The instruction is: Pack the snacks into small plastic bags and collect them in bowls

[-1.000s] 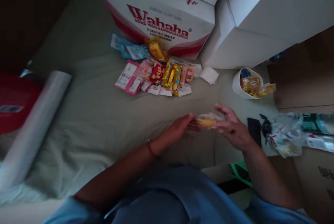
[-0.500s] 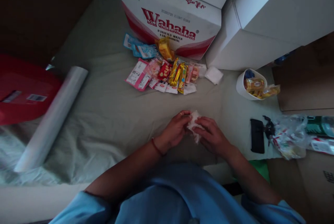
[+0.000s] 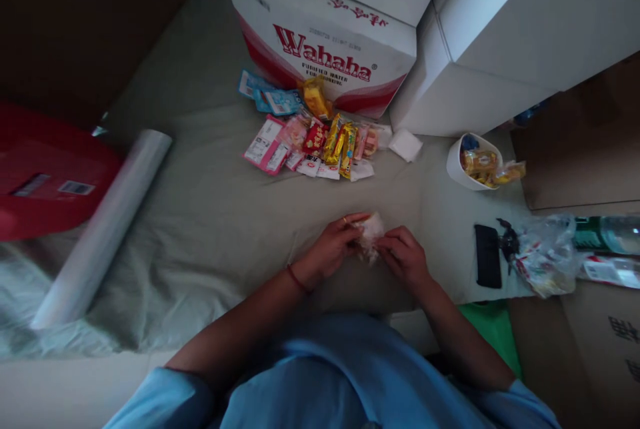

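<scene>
A crumpled whitish item (image 3: pixel 371 234), perhaps tissue or a wrapper, is between my two hands above the cloth. My left hand (image 3: pixel 336 242) wears a ring and a red wrist band and grips the item's left side. The fingers of my right hand (image 3: pixel 404 254) pinch its right edge. Beyond them lies a row of small snack packets: pink (image 3: pixel 267 142), red (image 3: pixel 316 136), gold (image 3: pixel 346 149) and blue (image 3: pixel 284 101). A white folded square (image 3: pixel 405 145) lies to their right.
A Wahaha carton (image 3: pixel 325 49) stands behind the packets. A white bowl of snacks (image 3: pixel 460 172), a black phone (image 3: pixel 487 256) and a plastic bag (image 3: pixel 547 255) are at the right. On the left are a clear roll (image 3: pixel 105 229) and a red bag (image 3: pixel 50 169).
My right hand has drawn back slightly from over the crumpled item to its right edge, uncovering more of it. The item looks more bunched. The view has shifted a little.
</scene>
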`<move>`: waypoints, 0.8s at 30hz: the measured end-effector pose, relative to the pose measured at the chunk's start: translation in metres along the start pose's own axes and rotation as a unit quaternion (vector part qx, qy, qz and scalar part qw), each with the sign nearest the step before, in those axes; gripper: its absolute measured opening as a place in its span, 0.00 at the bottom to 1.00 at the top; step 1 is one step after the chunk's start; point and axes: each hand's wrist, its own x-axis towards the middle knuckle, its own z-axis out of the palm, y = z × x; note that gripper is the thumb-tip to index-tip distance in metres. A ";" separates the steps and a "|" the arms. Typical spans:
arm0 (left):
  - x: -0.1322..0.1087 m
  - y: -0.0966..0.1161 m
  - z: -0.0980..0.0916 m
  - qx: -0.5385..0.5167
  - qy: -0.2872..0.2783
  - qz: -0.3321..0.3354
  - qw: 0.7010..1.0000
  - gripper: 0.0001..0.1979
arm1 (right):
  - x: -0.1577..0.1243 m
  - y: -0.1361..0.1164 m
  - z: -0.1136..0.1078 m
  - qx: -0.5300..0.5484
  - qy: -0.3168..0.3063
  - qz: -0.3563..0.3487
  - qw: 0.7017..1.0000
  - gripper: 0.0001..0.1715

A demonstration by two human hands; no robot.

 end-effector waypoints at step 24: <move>-0.019 0.001 -0.007 0.485 0.040 0.360 0.796 0.14 | 0.002 -0.013 -0.006 0.339 0.041 0.365 0.866 0.25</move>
